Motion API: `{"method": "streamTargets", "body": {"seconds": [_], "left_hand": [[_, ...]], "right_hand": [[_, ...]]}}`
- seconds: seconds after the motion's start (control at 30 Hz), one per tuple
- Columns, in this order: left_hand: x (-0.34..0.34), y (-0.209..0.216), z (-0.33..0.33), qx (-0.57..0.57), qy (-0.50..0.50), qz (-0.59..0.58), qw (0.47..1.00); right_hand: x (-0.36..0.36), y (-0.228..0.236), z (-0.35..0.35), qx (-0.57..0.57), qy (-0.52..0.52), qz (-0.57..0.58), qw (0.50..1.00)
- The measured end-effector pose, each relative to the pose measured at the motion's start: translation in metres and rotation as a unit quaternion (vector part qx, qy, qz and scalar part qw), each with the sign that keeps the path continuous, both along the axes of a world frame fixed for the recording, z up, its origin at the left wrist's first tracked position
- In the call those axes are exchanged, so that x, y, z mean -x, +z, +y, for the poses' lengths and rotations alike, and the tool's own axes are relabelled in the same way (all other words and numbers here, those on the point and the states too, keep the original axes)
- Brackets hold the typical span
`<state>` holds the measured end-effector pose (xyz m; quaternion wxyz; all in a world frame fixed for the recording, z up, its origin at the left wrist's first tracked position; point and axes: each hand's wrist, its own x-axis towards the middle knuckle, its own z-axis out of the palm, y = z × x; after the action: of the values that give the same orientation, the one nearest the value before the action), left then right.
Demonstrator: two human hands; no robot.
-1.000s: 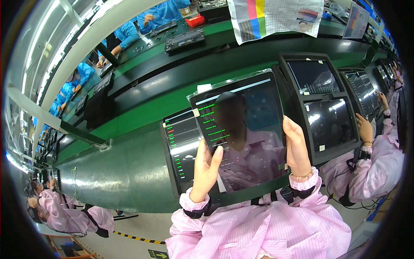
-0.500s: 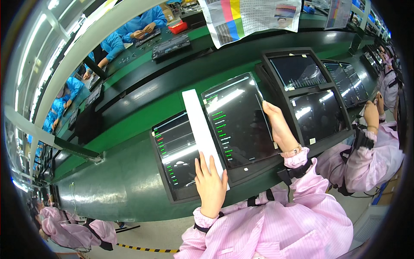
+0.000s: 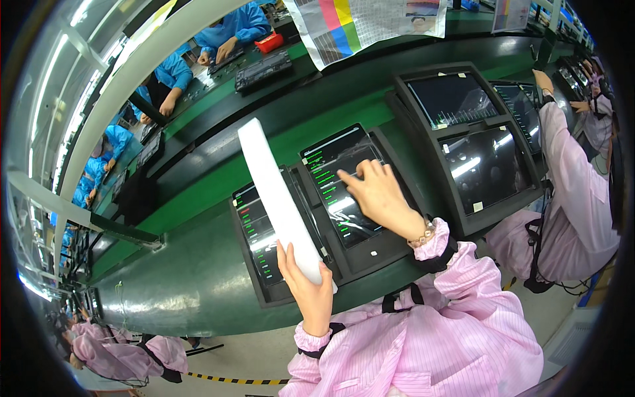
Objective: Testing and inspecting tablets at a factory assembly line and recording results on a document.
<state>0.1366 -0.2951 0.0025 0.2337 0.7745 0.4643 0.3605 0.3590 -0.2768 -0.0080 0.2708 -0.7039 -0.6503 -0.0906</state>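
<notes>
Tablet, frame ctr, is lying in black tray as R hand is pointing, index out, others half-curled, empty, & L hand, fingers & thumb closed, is gripping white slab by lower end only, poss. risking a slip onto tablet if hold loosens.

A worker's left hand grips the near end of a long white slab, while the right hand extends an index finger at a lit screen below it; contact is unclear. Just beyond and left of the left hand, the slab partly covers a second lit screen. Right of the right hand, a black frame holds two dark screens, with a pink-clad co-worker farther right.
</notes>
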Motion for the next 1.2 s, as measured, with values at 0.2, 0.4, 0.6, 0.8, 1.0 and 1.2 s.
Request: {"method": "streamTargets", "body": {"seconds": [0.2,0.4,0.6,0.8,1.0,1.2], "left_hand": [[-0.002,-0.002,-0.002,0.005,-0.006,-0.009,1.000],[-0.022,-0.008,-0.006,0.006,-0.049,-0.041,0.998],[-0.061,-0.015,-0.020,0.037,-0.272,-0.066,0.959],[-0.044,-0.026,-0.008,-0.030,-0.204,0.095,0.974],[-0.032,-0.043,-0.006,-0.046,-0.191,0.137,0.971],[-0.034,-0.043,-0.006,-0.045,-0.161,0.175,0.970]], "right_hand": [[0.007,-0.014,0.007,0.012,0.011,-0.032,0.999],[0.018,0.016,-0.029,0.019,0.076,0.339,0.937],[0.002,0.016,-0.061,0.048,0.010,0.394,0.918],[-0.036,-0.022,-0.066,-0.016,-0.117,0.262,0.958],[-0.038,-0.019,-0.067,0.018,-0.163,0.249,0.955],[-0.045,-0.034,-0.068,-0.021,-0.170,0.299,0.939]]}}
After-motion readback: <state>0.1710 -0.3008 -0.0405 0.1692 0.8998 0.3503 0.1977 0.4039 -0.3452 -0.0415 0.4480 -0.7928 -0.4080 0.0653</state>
